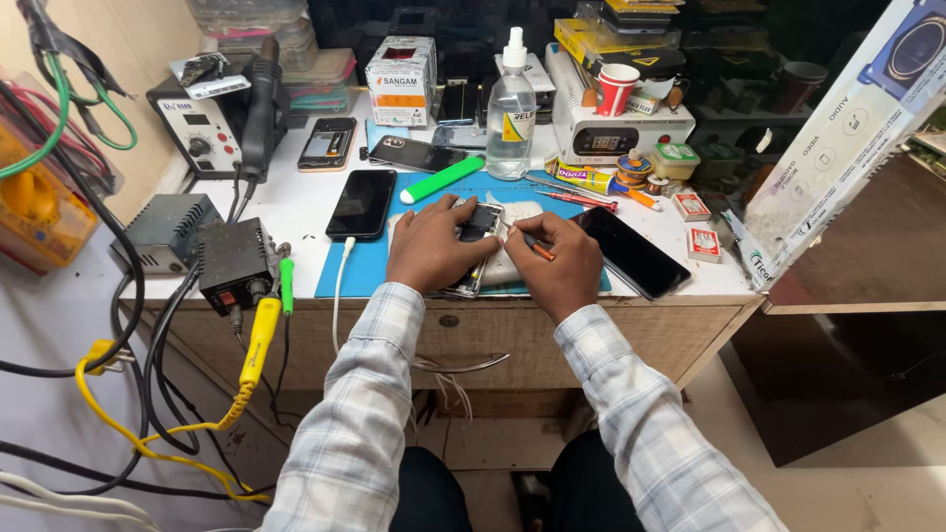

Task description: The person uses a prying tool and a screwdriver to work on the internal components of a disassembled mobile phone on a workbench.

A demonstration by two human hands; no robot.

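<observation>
The left hand point(426, 246) is clamped over an opened smartphone point(475, 246) lying on a pale pad on the blue work mat point(360, 266), fingers wrapped across its body to pin it down. The right hand point(562, 264) is closed around a small orange-handled screwdriver point(532, 246), its tip pointing toward the phone's exposed inside, just beside the left fingertips. The two hands sit close together, almost touching over the phone. The likeliest trouble is a slip: if the tip skates off, it could gouge the bared parts or jab the left fingers holding so near. The phone also lies close to the near edge of the tabletop point(296, 207), so a push toward the body could slide it off the pad and over the lip. Room is tight to the right of the right hand, where a black phone point(631, 251) rests just beside the wrist and could be elbowed off the corner. Beyond the hands stand a clear spray bottle point(510, 113) and a green pry tool point(441, 179); another dark phone point(362, 204) lies left of the left hand. The mat between that phone and the left hand offers the most open space.
</observation>
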